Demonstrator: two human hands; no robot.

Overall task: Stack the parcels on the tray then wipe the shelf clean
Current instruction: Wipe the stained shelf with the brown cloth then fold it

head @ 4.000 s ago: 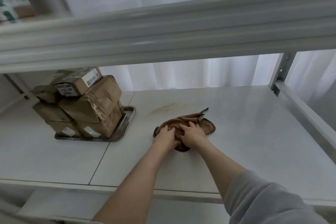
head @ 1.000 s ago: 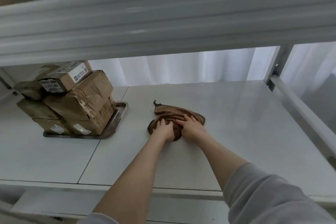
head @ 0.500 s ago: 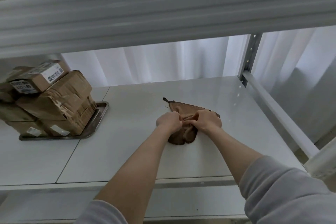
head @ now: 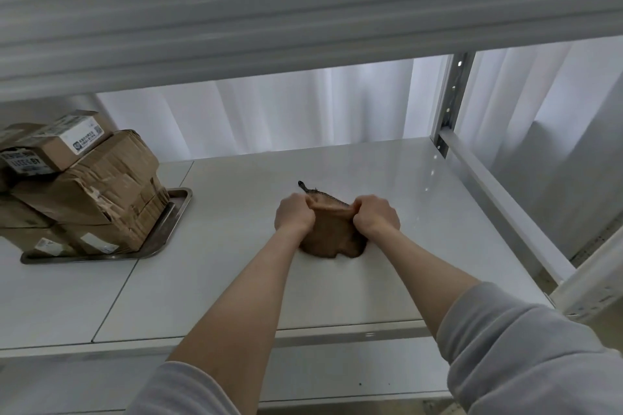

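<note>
Head camera: a person's left hand (head: 294, 214) and right hand (head: 376, 216), both fisted, grip the far edge of a crumpled brown cloth (head: 332, 236) at the middle of the glossy white shelf board (head: 371, 286). The wiping step appears to be in hand. Taped brown cardboard parcels (head: 101, 185) sit stacked on a flat metal tray (head: 170, 221) at the left, well apart. The next move likely calls for spreading the cloth and sweeping. A perforated grey steel upright (head: 451, 101) at far right and the tray bound the sweep.
</note>
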